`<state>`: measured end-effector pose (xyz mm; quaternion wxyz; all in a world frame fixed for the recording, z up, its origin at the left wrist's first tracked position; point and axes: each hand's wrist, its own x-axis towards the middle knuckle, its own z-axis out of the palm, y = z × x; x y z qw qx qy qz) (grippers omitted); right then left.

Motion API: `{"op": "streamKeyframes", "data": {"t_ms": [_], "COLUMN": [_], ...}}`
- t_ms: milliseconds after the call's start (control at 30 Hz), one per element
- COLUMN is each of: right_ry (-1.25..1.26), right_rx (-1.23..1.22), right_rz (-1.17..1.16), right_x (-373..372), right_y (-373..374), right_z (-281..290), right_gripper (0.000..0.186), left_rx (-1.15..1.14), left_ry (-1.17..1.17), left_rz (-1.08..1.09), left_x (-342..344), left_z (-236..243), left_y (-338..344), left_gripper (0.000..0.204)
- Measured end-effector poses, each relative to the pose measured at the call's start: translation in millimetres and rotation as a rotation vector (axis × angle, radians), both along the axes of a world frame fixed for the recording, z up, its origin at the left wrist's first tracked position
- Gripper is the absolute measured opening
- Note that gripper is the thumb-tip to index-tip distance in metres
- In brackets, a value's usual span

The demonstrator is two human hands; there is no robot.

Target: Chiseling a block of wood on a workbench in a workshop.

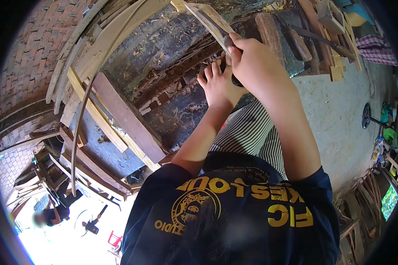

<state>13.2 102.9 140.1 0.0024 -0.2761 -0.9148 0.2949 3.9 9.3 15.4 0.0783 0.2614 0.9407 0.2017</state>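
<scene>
My right hand (258, 62) is closed round the dark handle of a slim, file-like tool (216, 25). Its long narrow blade points away and to the left, lying along a pale strip of wood (203, 22). The blade's exact kind is hard to make out. Just left of and below that hand is my left hand (221, 86), its fingers bent and spread apart near the close end of the strip. Whether those fingertips touch the wood cannot be told. Beneath both hands runs a dark, worn workbench (172, 119) strewn with shavings.
A thick brown board (128, 117) and long pale planks (93, 57) lie to the left. At the far right of the bench are a wooden-handled tool (300, 46), a brown wood block (269, 37) and more timber. A person (53, 214) appears at the lower left.
</scene>
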Motion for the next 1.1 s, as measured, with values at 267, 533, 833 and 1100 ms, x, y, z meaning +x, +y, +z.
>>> {"op": "streamKeyframes", "data": {"t_ms": [267,533,833,1100], "right_ry": [0.007,-0.006,-0.048,-0.079], "right_rx": [-0.02,-0.028,-0.035,-0.097], "right_rz": [0.018,0.004,0.005,0.007], "right_x": [5,5,8,16], "right_y": [-8,-12,-7,-17], "right_z": [-18,-6,-10,-11], "right_gripper": [0.028,0.03,0.035,0.041], "left_rx": [-0.028,0.049,-0.01,0.002], "left_ry": [0.219,0.036,0.031,0.147], "left_rz": [0.012,0.016,-0.015,-0.043], "left_x": [1,0,0,1], "left_z": [-20,-6,-4,-15], "left_y": [-6,-7,-3,-8], "left_gripper": [0.077,0.069,0.059,0.057]}}
